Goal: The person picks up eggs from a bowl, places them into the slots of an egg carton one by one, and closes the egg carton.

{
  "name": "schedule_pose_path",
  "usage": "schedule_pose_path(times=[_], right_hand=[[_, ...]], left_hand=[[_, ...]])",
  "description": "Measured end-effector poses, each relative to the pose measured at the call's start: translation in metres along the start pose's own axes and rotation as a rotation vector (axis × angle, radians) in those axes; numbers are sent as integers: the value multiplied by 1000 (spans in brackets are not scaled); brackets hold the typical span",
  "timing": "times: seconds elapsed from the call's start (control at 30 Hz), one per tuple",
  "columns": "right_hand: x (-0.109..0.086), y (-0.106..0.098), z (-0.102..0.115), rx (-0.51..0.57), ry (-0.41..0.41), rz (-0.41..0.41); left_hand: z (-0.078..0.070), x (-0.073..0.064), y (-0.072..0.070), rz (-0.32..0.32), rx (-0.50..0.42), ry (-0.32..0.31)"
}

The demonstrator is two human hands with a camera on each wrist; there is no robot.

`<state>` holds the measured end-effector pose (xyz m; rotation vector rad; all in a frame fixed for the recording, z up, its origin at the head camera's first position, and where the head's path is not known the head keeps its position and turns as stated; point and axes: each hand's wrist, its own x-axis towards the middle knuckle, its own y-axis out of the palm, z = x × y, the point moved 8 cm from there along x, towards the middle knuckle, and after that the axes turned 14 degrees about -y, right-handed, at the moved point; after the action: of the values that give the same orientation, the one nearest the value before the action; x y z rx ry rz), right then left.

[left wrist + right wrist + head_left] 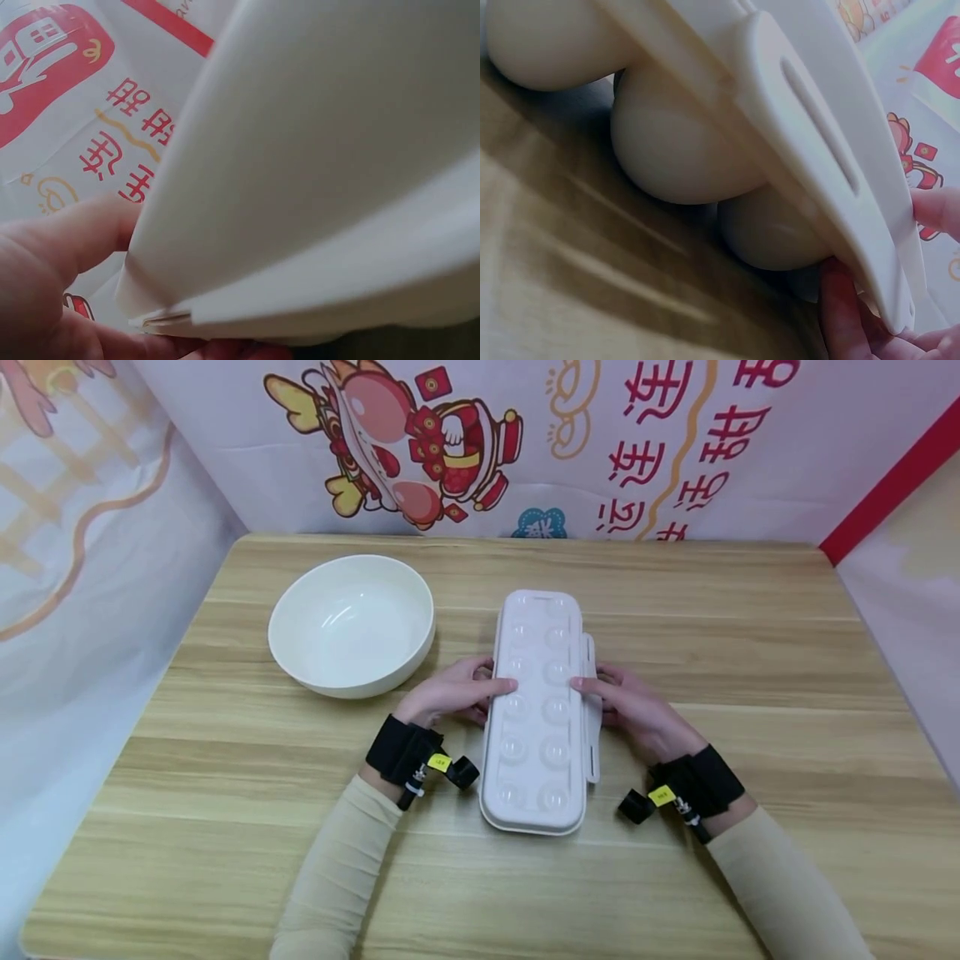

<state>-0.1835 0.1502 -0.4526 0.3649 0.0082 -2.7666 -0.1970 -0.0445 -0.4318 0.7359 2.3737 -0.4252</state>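
A white lidded egg box [534, 727] stands lengthwise near the middle of the table, its lid down and marked with two rows of round bumps. My left hand [461, 689] grips its left long side, thumb on the lid and fingers curled below the rim. On the opposite side my right hand [633, 702] holds the edge by the latch flap [591, 710], thumb on top. The right wrist view shows rounded cups [682, 142] under the box and the slotted flap [817, 127]. What lies inside is hidden by the lid.
A large white bowl [352, 627] sits to the left and behind my left hand, with nothing visible inside. The wooden table [750, 635] ends at a printed backdrop [585, 452] at the back, and pale sheeting hangs at both sides.
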Motion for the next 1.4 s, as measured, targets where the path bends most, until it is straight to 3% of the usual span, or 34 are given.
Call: schedule_pose_path(times=[0.13,0.43,0.67,0.77,1.23,1.4], right_hand=[[5,-4,3,-10,-8,1],[11,-11,11,-163,2,4],[4,-11,38,-500,-151,-62],[1,-5,48,-577,-227,-72],[9,8,56,-655,-337,26],[12,3,52,-650,-295,26]], left_hand=[[-2,6,-3,-23,-11,-12],[-2,13,-1,48,-98,-4],[0,15,-5,8,-113,-37],[1,16,-5,9,-118,-36],[-2,14,-3,63,-129,-18],[-3,16,1,85,-124,-18]])
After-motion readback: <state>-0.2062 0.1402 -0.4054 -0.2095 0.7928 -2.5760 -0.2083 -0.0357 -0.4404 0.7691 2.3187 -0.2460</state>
